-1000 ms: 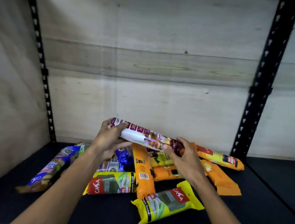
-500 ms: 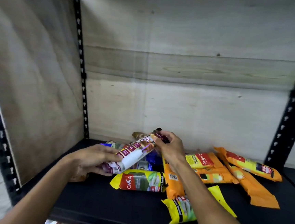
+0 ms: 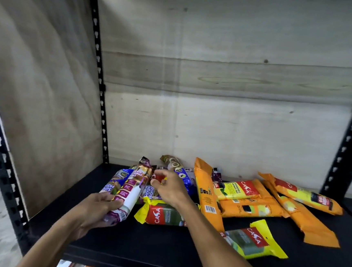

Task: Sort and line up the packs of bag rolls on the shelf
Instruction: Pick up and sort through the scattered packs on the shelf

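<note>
Meanwhile our left hand was closed around the near end of a white and purple pack, fingers wrapped over it, holding it tilted so its far end pointed toward the back of the shelf. This pack sat over the left part of the pile, above some blue packs lying near the shelf's back left corner. Our right hand hovered just beside it with the fingers loosely curled and half open; we could not tell whether they gripped anything. Below that hand a yellow pack with a red label lay flat toward the shelf's middle. A second yellow pack lay nearer the front edge, to the right of our right forearm. Orange packs were heaped along the back toward the right side, one long orange pack running from back to front between the two groups.
</note>
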